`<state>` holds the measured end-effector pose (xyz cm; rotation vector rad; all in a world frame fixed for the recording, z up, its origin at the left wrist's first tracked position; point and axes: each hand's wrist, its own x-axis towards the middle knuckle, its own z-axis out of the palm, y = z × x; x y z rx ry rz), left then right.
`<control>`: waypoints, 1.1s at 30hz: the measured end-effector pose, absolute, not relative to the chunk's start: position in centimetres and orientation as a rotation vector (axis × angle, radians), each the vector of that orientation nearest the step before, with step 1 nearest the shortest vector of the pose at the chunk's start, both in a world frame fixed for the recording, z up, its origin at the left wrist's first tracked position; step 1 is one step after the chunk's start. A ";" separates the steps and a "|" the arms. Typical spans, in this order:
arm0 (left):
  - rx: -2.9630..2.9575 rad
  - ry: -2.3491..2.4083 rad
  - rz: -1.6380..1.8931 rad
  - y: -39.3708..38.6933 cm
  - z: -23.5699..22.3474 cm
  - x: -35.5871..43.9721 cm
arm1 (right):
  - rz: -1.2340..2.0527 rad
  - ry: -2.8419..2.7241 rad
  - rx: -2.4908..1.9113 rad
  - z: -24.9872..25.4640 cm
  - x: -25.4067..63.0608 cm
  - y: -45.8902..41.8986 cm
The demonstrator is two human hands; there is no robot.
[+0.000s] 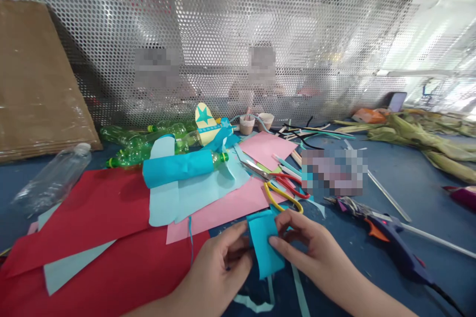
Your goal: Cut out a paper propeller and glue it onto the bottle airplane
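A small piece of bright blue paper [266, 247] is held low at the front of the table. My right hand [303, 237] pinches its right edge between thumb and fingers. On its left side, my left hand [228, 252] is curled with its fingertips against the paper's edge. Pale blue paper strips [300, 290] lie under and beside the hands. Just beyond are scissors [280, 183] with one red and one yellow handle. Further left lies a plastic bottle wrapped in blue paper [178, 168], with pale blue wing-like pieces and a green cap.
Red sheets [100, 208] and pink sheets [219, 210] cover the left and middle. A blue glue gun [390, 237] with an orange trigger lies right, its cord trailing forward. Clear bottle [55, 178], cardboard [37, 84], two small cups [247, 125] and corn husks [412, 136] stand or lie around. A perforated metal screen [219, 44] is behind.
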<state>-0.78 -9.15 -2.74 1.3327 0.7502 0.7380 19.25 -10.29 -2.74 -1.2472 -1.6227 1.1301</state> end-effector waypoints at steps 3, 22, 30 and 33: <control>1.318 0.783 0.743 -9.3 -2.7 -0.7 | 1.122 -1.614 -1.260 -2.7 19.2 -10.1; 1.445 0.932 0.668 -9.1 -2.9 -0.5 | 1.070 -1.714 -1.213 -2.5 19.2 -10.3; 2.265 1.034 0.156 -7.8 -0.5 -3.1 | 0.840 -1.321 -1.172 -3.0 20.5 -9.7; 2.373 0.902 0.019 -7.1 -0.3 -3.8 | 0.855 -1.313 -1.120 -2.6 20.5 -9.7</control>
